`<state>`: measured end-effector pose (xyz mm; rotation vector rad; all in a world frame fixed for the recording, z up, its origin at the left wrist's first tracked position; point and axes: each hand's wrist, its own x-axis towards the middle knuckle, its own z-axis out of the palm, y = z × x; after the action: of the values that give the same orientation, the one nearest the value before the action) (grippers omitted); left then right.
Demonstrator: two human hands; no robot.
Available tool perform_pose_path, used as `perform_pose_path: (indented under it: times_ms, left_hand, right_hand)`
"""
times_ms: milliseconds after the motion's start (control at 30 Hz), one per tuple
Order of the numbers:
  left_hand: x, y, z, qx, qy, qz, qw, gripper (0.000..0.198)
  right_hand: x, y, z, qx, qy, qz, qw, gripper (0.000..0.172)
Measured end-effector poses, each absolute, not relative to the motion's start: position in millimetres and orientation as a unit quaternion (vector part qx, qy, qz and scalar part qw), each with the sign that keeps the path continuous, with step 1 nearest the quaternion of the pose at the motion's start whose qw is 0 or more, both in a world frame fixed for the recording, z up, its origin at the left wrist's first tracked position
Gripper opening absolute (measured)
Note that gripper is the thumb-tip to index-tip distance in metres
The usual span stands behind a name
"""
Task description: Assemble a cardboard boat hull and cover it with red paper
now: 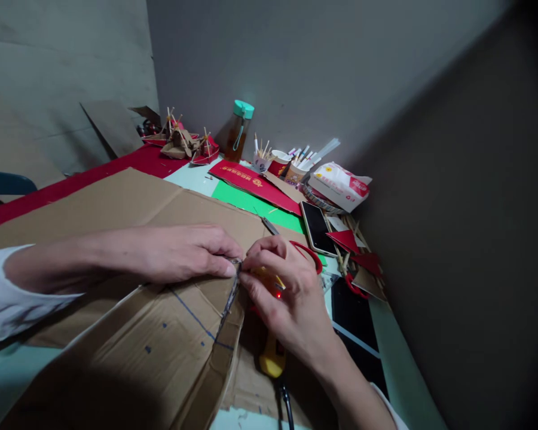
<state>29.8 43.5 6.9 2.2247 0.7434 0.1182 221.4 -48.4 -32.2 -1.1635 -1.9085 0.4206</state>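
Observation:
A folded cardboard boat-like piece (pixel 161 340) with raised sides and blue pen marks fills the lower middle. My left hand (pixel 192 254) reaches over its far side, thumb and fingers closed on the rim near the corner. At that same corner my right hand (pixel 282 286) pinches the cardboard edge, fingertips close to my left thumb. A dark, rough seam (pixel 228 298) runs down from the fingertips. Partly hidden under my right hand is a yellow corded tool, seemingly a glue gun (pixel 272 361), with a small red light.
Large flat cardboard (pixel 130 203) lies behind. To the right are red-handled scissors (pixel 316 260), a craft knife (pixel 269 226) and a phone (pixel 318 227). Cups of sticks and pens (pixel 296 173), a tissue pack (pixel 341 182), a bottle (pixel 238 134) and small model boats (pixel 179 143) stand by the wall.

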Motion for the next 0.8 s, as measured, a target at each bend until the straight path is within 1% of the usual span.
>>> perform_pose_path:
  times_ms: [133, 233, 333, 467, 567, 733, 800]
  left_hand:
    - [25.6, 41.8, 3.6, 0.870, 0.295, -0.003, 0.396, 0.025]
    - [24.7, 39.5, 3.1, 0.878, 0.294, -0.011, 0.377, 0.025]
    - [24.4, 38.6, 2.0, 0.884, 0.284, -0.001, 0.371, 0.027]
    - [20.2, 40.0, -8.7, 0.887, 0.274, 0.037, 0.369, 0.037]
    - [16.6, 41.2, -21.3, 0.892, 0.263, 0.069, 0.361, 0.041]
    - [17.0, 42.1, -35.5, 0.891, 0.271, 0.091, 0.353, 0.039]
    - [19.8, 42.8, -35.1, 0.892, 0.267, 0.096, 0.351, 0.038]
  right_hand:
    - [221.9, -48.7, -33.3, -0.423, -0.816, 0.058, 0.389, 0.014]
    - [222.1, -48.7, -34.7, -0.394, -0.841, -0.001, 0.370, 0.017]
    - [221.1, -49.7, -37.1, -0.370, -0.852, -0.054, 0.365, 0.020]
    - [217.8, -51.4, -39.0, -0.339, -0.857, -0.123, 0.369, 0.031]
    - [213.7, -52.1, -39.5, -0.325, -0.859, -0.147, 0.368, 0.031]
    - [206.3, -53.8, -40.3, -0.334, -0.839, -0.134, 0.408, 0.032]
    - [205.6, -55.0, -40.3, -0.349, -0.835, -0.129, 0.406, 0.035]
